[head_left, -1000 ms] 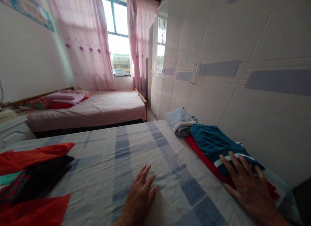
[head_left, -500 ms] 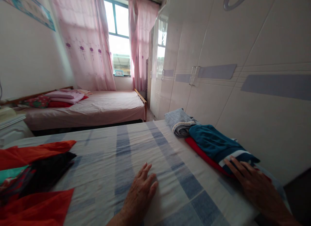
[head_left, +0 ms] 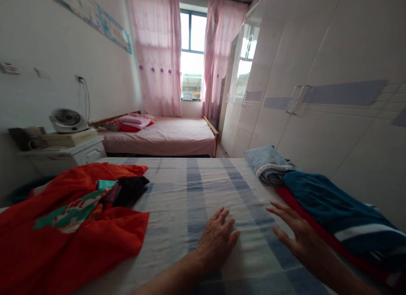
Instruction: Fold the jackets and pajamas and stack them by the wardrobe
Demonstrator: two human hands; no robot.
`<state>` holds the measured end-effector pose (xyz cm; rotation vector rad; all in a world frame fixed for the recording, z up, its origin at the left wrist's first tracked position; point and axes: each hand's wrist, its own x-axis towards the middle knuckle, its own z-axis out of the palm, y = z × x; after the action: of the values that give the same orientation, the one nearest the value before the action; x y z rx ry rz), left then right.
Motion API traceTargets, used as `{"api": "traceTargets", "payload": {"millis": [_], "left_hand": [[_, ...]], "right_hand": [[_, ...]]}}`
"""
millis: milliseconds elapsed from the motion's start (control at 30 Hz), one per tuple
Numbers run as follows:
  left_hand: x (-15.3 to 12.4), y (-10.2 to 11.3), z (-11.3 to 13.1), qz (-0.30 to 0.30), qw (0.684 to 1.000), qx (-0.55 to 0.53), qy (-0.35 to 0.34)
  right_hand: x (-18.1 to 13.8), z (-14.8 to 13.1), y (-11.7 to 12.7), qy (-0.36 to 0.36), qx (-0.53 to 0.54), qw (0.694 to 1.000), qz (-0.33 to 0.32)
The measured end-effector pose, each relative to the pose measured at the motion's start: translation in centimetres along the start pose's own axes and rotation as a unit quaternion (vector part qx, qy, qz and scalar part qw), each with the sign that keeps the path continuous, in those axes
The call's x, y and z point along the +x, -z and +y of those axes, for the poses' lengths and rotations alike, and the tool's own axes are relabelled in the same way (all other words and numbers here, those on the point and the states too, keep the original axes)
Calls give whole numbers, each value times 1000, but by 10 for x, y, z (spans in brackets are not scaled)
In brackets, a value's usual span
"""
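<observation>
Watching remotely, left hand (head_left: 217, 235) and right hand (head_left: 297, 229) empty, I judge the teal garment (head_left: 320, 199) along the near bed's (head_left: 171, 197) right edge soft, best scooped underneath.

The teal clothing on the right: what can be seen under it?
A red cloth shows along the left edge of the teal clothing. What lies beneath its middle is covered.

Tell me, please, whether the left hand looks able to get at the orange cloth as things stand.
Probably yes: the left hand looks empty, and only bedsheet shows between it and the orange cloth, while the right hand is on the other side.
</observation>
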<state>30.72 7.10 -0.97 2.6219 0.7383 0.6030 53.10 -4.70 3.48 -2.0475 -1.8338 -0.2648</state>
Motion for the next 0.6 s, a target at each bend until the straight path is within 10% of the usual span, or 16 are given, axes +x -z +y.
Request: {"api": "traceTargets", "payload": {"millis": [133,400,600], "left_hand": [[0,1,1,-5,1000,-7,14],[5,-11,-13,0,999,32,-31],[11,-60,-52,57,991,68,-105]], "right_hand": [[74,-22,-27,-32,-57,998,-6],[174,53,-63,-120,-261,957,30],[218,85,-95,-181,-290,939,32]]}}
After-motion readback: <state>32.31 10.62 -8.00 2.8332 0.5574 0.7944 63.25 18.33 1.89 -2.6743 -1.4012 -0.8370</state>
